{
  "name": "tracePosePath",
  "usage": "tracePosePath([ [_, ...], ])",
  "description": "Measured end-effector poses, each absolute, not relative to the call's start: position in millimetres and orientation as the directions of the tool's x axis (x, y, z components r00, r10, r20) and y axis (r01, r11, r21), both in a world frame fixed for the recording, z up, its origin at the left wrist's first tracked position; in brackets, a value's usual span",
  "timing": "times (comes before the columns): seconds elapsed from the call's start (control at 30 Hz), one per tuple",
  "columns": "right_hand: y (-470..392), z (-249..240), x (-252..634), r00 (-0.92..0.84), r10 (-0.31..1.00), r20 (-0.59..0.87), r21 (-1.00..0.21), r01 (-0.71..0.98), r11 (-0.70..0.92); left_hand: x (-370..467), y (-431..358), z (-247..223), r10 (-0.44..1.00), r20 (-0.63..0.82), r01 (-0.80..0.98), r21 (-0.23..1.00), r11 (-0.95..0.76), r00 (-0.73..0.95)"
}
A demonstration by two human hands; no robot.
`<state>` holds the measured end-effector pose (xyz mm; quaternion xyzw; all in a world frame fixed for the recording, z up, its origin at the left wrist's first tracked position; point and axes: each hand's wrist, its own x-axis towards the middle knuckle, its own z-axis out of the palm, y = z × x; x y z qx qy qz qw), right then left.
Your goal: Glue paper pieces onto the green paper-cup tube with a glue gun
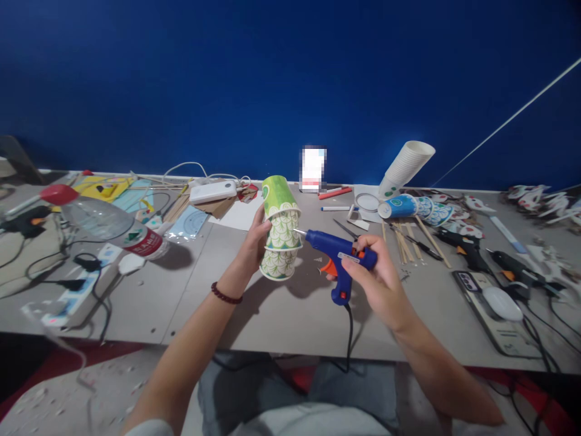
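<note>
My left hand (258, 242) is wrapped round a column of green-and-white paper cups (284, 227), lifted above the table and tilted slightly. The uppermost cup is upside down with a solid green base; its rim and the rims below show as bands. In my right hand (374, 272) is a blue glue gun (336, 249) with an orange trigger, its body gripped from the right side. The metal nozzle points left and reaches the cups' side near the middle; whether it touches, I cannot tell. A black cord hangs from the glue gun's handle.
A plastic bottle (109, 224) and a power strip (86, 287) are on the left. At the right stand stacked white cups (408, 166), with blue patterned cups (399, 207) lying beside them. Wooden sticks (402, 242), black glue guns (467, 248) and a phone (497, 327) lie nearby.
</note>
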<state>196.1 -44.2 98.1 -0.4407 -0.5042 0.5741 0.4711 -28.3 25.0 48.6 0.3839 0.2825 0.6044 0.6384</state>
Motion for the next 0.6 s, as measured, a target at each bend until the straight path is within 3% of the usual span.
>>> tracePosePath([
  [0.6,-44.4,96.8,196.1,-0.144,0.989,-0.043,-0.993,-0.101,-0.058,-27.9,24.6,49.9,0.988,0.109,-0.561,0.827,-0.029,0.109],
])
